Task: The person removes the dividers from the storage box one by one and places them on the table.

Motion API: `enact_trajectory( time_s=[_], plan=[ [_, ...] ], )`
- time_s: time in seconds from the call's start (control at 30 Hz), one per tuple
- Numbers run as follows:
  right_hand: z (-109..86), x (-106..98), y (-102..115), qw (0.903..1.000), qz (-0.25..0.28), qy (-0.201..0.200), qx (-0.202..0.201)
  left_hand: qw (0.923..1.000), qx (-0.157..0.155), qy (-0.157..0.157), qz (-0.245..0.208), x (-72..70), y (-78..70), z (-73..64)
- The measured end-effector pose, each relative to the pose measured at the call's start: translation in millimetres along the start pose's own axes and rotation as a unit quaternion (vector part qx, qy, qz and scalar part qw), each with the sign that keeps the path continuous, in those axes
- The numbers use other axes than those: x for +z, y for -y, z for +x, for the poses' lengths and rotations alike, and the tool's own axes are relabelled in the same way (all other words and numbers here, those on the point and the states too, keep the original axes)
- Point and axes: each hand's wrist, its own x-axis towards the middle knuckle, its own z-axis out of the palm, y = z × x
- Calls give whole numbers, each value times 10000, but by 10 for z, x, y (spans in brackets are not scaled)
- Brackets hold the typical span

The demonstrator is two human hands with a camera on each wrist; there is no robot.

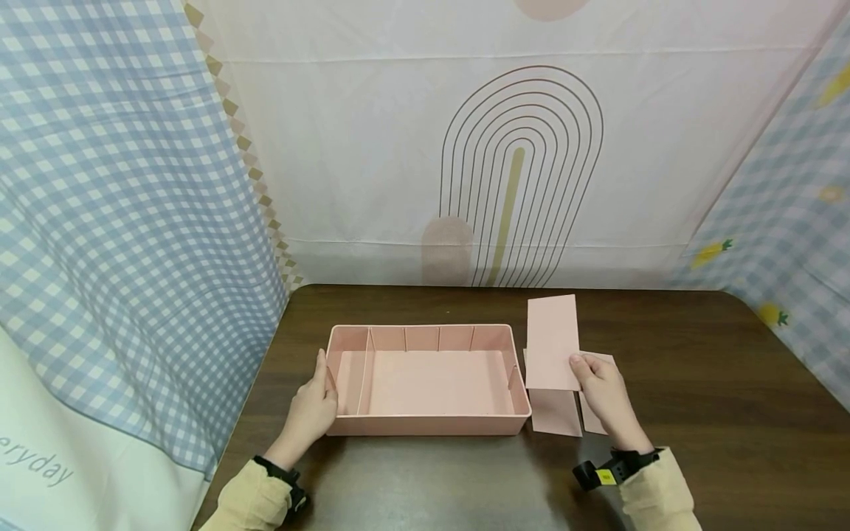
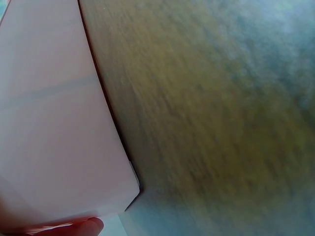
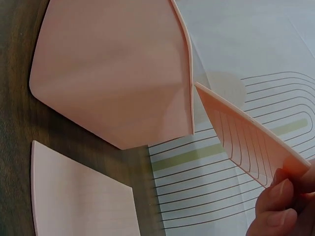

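Observation:
A shallow pink rectangular box (image 1: 425, 425) sits on the dark wooden table, with one fixed partition near its left end and slots along its far wall. My left hand (image 1: 311, 405) rests at the box's left end, its fingers extended along the outer wall. The left wrist view shows a pink wall (image 2: 54, 132) with a fingertip below it. My right hand (image 1: 604, 391) pinches a flat pink panel (image 1: 553, 341) by its lower right corner, raised just right of the box. In the right wrist view, the held panel (image 3: 241, 130) tilts beside the box's end (image 3: 113, 73).
Beneath the held panel, a pink panel (image 1: 556, 413) and another pink panel (image 1: 593, 417) lie on the table (image 1: 717, 413), partly covered. A white printed cloth (image 1: 358, 162) hangs behind the table. Blue checked cloth (image 1: 119, 192) hangs on the left.

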Motion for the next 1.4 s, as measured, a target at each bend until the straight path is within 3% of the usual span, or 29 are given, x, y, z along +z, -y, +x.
enact_trajectory(
  time_s=[1.4],
  plan=[
    [74, -223, -209, 9974, -722, 67, 34, 9999, 72, -114, 51, 19, 19, 14]
  ],
)
